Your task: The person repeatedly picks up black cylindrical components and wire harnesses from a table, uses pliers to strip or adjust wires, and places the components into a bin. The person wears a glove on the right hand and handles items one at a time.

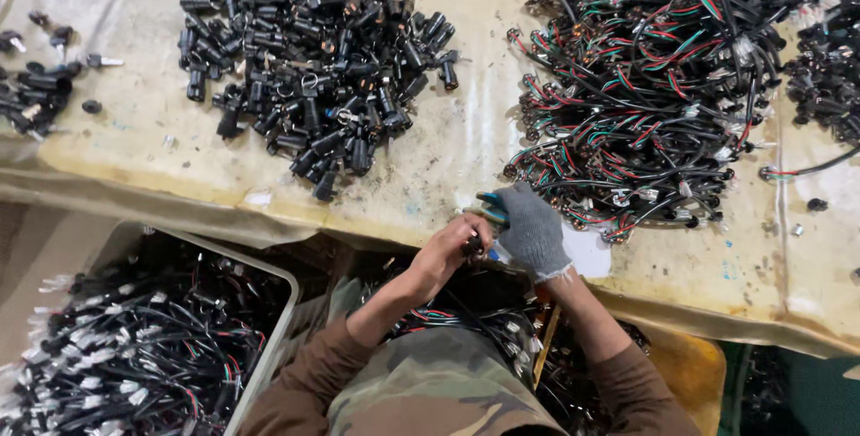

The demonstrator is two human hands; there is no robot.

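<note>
Head view: left hand (445,250) apparently pinches a black part (472,245) against gloved right hand (532,230).

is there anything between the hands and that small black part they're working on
Nothing visible does. The bare left hand already pinches the small black part, and the gloved right hand presses against it from the other side at the table edge.
</note>
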